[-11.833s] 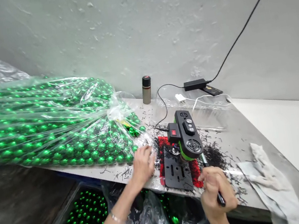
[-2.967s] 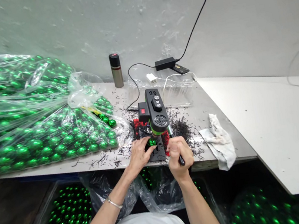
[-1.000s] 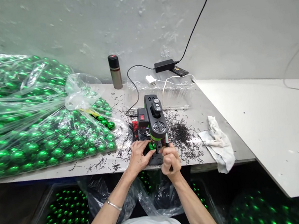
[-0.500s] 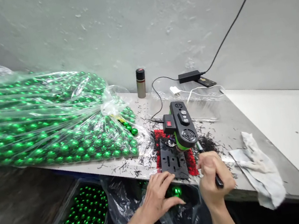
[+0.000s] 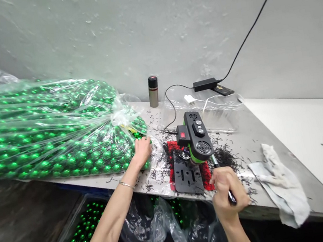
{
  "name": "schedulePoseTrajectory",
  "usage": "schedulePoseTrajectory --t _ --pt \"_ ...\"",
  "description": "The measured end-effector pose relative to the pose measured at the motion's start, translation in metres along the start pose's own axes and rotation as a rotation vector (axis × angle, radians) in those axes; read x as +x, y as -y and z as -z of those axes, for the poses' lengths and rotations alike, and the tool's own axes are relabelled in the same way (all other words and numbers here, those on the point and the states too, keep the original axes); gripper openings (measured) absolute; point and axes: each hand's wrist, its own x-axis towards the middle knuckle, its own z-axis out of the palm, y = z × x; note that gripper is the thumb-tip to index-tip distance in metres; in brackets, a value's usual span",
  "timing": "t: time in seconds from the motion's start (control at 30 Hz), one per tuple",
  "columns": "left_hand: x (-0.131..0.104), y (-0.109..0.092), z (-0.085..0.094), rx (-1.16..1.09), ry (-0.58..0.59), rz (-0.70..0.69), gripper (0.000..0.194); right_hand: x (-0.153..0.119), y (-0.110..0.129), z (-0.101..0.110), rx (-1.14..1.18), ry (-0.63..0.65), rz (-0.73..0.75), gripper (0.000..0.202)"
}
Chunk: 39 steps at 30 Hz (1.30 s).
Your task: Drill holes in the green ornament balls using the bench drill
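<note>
Grey flat surface (image 5: 243,141): big clear plastic bag (image 5: 56,130) of shiny green balls (image 5: 88,164) hogs the left end, boxy black press (image 5: 197,138) near the front edge, right hand (image 5: 227,192) clamped on its black-gripped lever (image 5: 231,198). Left hand (image 5: 143,150) is at the bag's mouth (can't tell its grip); tugging could spill balls.

No readable text or labels.

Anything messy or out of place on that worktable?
Yes: loose black scraps are strewn around the black machine, like uncleared litter. A crumpled white cloth also hangs over the front edge of the table.
</note>
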Motion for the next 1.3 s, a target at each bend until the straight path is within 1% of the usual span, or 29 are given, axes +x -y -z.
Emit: schedulePoseTrajectory --t 0.1,0.13,0.17,0.2,0.23,0.3,0.33,0.37,0.4,0.47,0.57,0.63,0.67,0.77,0.83,0.9,1.0,1.17,1.3 --pt "0.000 0.003 0.004 -0.095 0.008 -0.004 0.030 0.000 -0.001 0.000 0.007 0.000 0.016 0.027" --pt "-0.002 0.005 0.006 -0.147 0.006 -0.003 0.033 0.000 -0.001 0.000 0.007 0.003 0.022 0.027" --pt "-0.005 0.006 0.009 -0.258 0.006 0.004 0.035 0.000 -0.001 0.000 0.006 0.005 0.026 0.027" --pt "-0.010 0.006 0.012 -0.438 0.014 0.019 0.038 0.000 -0.001 0.000 0.003 0.007 0.030 0.027" --pt "-0.016 0.006 0.013 -0.676 0.036 0.050 0.039 0.000 -0.001 0.000 0.000 0.006 0.030 0.027" --pt "-0.032 0.001 0.014 -1.211 0.120 0.153 0.039 0.001 -0.001 -0.001 -0.007 -0.004 0.027 0.028" --pt "-0.042 -0.003 0.012 -1.427 0.169 0.214 0.038 0.000 0.000 -0.001 -0.009 -0.010 0.026 0.028" --pt "-0.051 -0.008 0.009 -1.567 0.214 0.273 0.035 0.000 0.000 -0.002 -0.010 -0.014 0.026 0.028" --pt "-0.061 -0.014 0.005 -1.656 0.249 0.330 0.031 0.000 0.000 -0.002 -0.010 -0.013 0.027 0.029" --pt "-0.077 -0.027 -0.004 -1.738 0.297 0.426 0.026 0.000 0.000 -0.002 -0.014 -0.004 0.033 0.029" --pt "-0.094 -0.046 -0.021 -1.762 0.325 0.540 0.031 0.000 0.001 -0.001 -0.030 0.023 0.029 0.028" --pt "-0.100 -0.057 -0.031 -1.765 0.280 0.558 0.040 0.000 0.002 0.000 -0.040 0.037 0.025 0.027" --pt "-0.103 -0.061 -0.036 -1.749 0.246 0.545 0.043 0.000 0.002 0.001 -0.043 0.043 0.023 0.027" --pt "-0.110 -0.073 -0.048 -1.587 0.173 0.422 0.045 0.000 0.002 0.001 -0.047 0.050 0.022 0.027" --pt "-0.114 -0.078 -0.056 -1.423 0.139 0.290 0.040 0.000 0.002 0.001 -0.048 0.050 0.024 0.027" --pt "-0.117 -0.083 -0.063 -1.250 0.080 0.174 0.034 -0.001 0.001 0.001 -0.045 0.047 0.035 0.027" --pt "-0.120 -0.087 -0.071 -1.014 -0.012 0.070 0.028 -0.001 0.000 0.000 -0.040 0.046 0.055 0.027" --pt "-0.123 -0.088 -0.075 -0.732 -0.087 -0.090 0.028 0.000 0.002 0.000 -0.050 0.048 0.060 0.026" --pt "-0.122 -0.087 -0.076 -0.611 -0.075 -0.185 0.032 0.000 0.003 0.001 -0.042 0.052 0.063 0.027"
